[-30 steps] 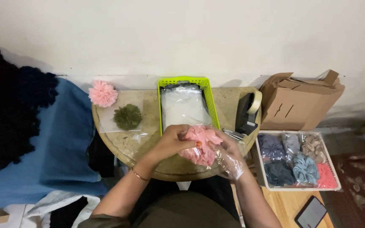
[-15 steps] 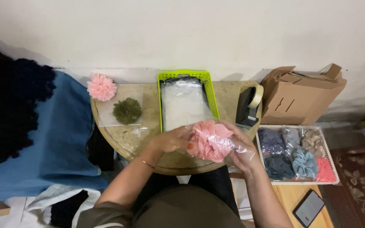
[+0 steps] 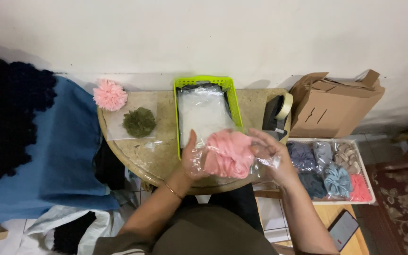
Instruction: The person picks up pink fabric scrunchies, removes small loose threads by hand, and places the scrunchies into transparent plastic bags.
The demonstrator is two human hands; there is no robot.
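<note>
I'm holding the pink scrunchie (image 3: 229,154) in its clear bag (image 3: 199,160), now lifted off the table (image 3: 161,156) w/ both hands. Left hand (image 3: 191,160) & right hand (image 3: 271,153) are pinching the bag ends. It's in, looks like. Green basket (image 3: 203,81) is behind.

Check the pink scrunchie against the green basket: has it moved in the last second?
Yes. The pink scrunchie, inside a clear bag between both hands, has shifted right and slightly up, now overlapping the green basket's near right corner instead of sitting below it.
</note>
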